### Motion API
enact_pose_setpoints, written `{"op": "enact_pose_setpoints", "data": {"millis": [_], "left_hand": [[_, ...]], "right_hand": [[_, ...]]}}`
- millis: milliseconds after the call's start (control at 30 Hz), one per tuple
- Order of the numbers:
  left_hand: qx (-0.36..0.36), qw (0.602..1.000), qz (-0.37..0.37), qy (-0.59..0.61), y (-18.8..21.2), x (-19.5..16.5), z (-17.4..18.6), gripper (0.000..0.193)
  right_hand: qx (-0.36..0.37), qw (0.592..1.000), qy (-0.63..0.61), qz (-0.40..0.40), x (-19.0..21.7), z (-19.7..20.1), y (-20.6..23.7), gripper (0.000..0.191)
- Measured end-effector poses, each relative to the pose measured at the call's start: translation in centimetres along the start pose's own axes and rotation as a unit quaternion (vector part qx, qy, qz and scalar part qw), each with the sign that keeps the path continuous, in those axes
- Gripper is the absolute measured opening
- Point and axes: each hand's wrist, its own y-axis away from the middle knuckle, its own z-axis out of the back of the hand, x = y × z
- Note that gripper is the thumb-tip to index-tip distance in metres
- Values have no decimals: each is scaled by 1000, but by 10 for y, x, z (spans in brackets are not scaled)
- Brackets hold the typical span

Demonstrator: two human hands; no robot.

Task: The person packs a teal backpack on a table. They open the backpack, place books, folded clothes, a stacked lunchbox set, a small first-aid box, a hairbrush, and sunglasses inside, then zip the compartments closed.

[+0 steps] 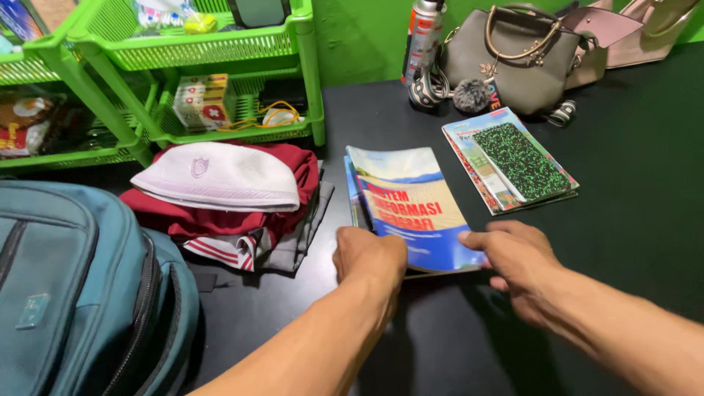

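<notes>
Both hands at near edge of blue book on black desk. Left hand fingers curled on lower-left corner; right hand fingers together, pressing lower-right corner. Step: gripping book stack. Lifting needs fingers under edge. Teal backpack left of left hand.

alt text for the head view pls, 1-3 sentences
Both hands, left hand and right hand, grip the near edge of a blue book on a black table. A teal backpack and folded clothes lie left, a grey handbag behind.
</notes>
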Motion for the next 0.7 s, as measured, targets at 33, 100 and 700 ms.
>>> {"op": "enact_pose_setpoints", "data": {"millis": [33, 100, 700], "left_hand": [[47, 996, 9, 81, 1, -2, -5, 22], [104, 975, 28, 194, 7, -6, -12, 17], [-219, 847, -290, -388, 1, 112, 311, 64]], "right_hand": [[-14, 999, -40, -14, 3, 0, 8, 65], [-54, 977, -141, -148, 10, -1, 22, 60], [286, 926, -184, 163, 60, -88, 122, 36]]}}
